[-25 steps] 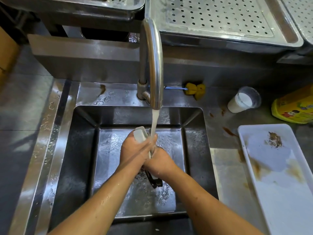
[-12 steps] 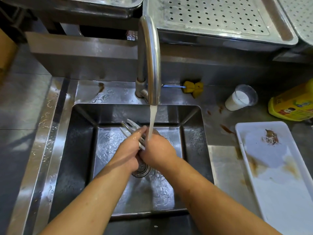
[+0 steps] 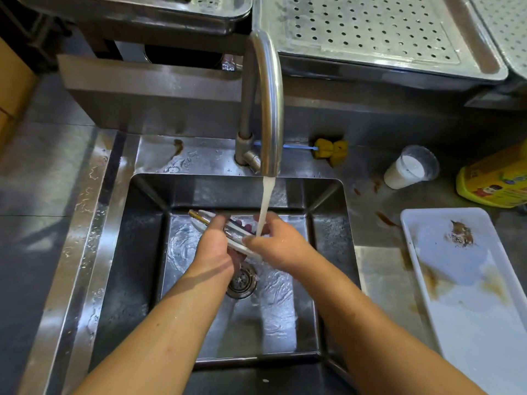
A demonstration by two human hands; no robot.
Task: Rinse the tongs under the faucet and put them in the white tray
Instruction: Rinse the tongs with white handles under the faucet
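Head view: your two forearms come in from the bottom edge and meet over the middle of the sink (image 3: 142, 252), just above the drain (image 3: 242, 280). Your left hand (image 3: 215, 248) has its fingers curled round the tongs (image 3: 203, 216) from the left. Your right hand (image 3: 275, 243) grips the nearer end, thumb laid along the white arm, fingers curled beneath. The tongs lie nearly flat between the hands, with their tips poking out toward the upper left. The water stream (image 3: 265, 203) lands where your right fingers meet the tongs. Above it, the faucet (image 3: 269, 95) arches down from the back ledge.

You're in the rinsing step, and nothing has gone to the tray yet. The white tray (image 3: 412, 252) sits at the right edge of the frame, well apart from the sink, with brown stains on its floor. The next move likely calls for keeping one firm grip on the wet, slippery tongs, lifting them clear of the sink wall and carrying them right. Dripping on the way looks likely.

Against a second ago, the tongs have tipped from near upright beside the stream to this flat lie. Your hands have moved up the frame, uncovering the drain.
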